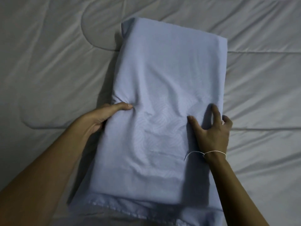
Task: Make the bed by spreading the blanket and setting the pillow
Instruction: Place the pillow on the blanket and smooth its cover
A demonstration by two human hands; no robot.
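A pale blue pillow (162, 95) lies lengthwise in the middle of the view on the grey quilted blanket (48, 62). My left hand (104, 116) grips its left edge, thumb pressed into the top and fingers tucked underneath. On the right side, my right hand (211, 129) holds the other edge with fingers spread over the cloth and curled round the side. A thin white string circles the right wrist. The pillow's near end has a loose flap with a stitched hem (122, 211).
The grey quilted blanket covers the whole bed around the pillow, with stitched lines and soft creases. A rounded quilting seam (96, 41) curves at the pillow's upper left.
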